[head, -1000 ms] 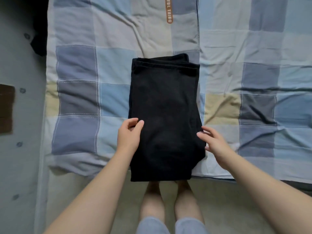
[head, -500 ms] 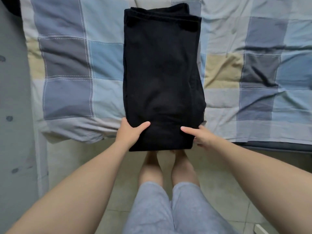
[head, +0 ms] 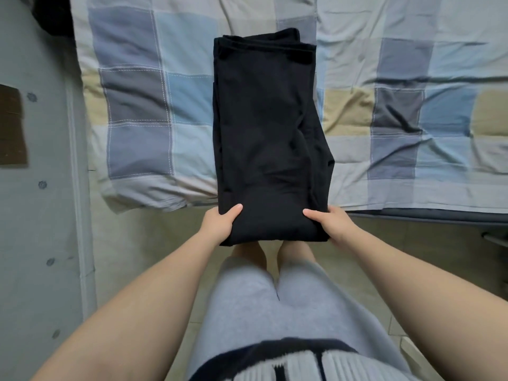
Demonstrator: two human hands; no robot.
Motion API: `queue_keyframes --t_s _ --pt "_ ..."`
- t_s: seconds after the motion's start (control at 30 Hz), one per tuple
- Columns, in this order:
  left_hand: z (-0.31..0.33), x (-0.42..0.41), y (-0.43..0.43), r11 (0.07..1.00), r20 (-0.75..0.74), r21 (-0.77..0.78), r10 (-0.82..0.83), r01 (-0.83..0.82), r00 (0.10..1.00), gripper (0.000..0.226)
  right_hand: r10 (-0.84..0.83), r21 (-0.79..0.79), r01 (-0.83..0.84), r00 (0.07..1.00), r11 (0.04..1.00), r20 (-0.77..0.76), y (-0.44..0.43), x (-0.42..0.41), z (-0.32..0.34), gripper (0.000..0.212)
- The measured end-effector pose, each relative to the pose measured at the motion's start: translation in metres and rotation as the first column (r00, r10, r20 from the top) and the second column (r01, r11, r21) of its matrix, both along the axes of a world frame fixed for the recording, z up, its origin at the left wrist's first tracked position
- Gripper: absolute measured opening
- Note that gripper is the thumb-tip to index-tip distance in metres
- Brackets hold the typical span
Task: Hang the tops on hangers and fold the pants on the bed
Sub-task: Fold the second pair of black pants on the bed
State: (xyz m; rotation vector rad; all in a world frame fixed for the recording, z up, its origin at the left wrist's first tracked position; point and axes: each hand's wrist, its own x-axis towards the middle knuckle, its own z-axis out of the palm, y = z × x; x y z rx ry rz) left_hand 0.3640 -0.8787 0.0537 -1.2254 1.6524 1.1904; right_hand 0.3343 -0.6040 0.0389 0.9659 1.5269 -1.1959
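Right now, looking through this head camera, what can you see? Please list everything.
pants: one pair, black, folded on the quilt, near end past the bed's edge
quilt: one, blue, grey and beige squares, spread over the bed
bed edge: one, dark grey, under the quilt at right
floor: pale tiles, beside the bed
grey surface: one, with small dark dots, left of the bed
brown panel: one, far left
dark cloth: one, black, top left corner, cut off
shorts: one pair, grey, worn
feet: two, bare, below the pants
left hand: grips the pants' near left corner
right hand: grips the near right corner
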Motion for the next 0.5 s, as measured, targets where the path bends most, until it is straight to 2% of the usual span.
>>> queue_keyframes --t_s 0.23,0.4,0.47,0.5 --pt "0.073 0.036 0.001 0.992 0.107 0.053 0.112 -0.118 0.988 0.034 0.017 0.023 -0.019 0.997 1.000 0.081 0.002 0.036 0.078 0.032" --pt "0.101 0.014 -0.007 0.972 0.067 0.091 0.212 -0.218 0.975 0.014 -0.122 0.002 0.122 0.992 0.993 0.040 -0.002 0.009 0.114 0.035" --pt "0.107 -0.005 -0.013 0.948 0.013 0.128 0.291 -0.291 0.957 0.034 -0.186 -0.002 0.186 0.983 0.983 -0.013 -0.007 -0.014 0.123 0.036" --pt "0.109 -0.016 -0.015 0.930 -0.010 0.146 0.342 -0.337 0.940 0.045 -0.223 0.000 0.223 0.974 0.975 -0.042 -0.010 -0.026 0.126 0.043"
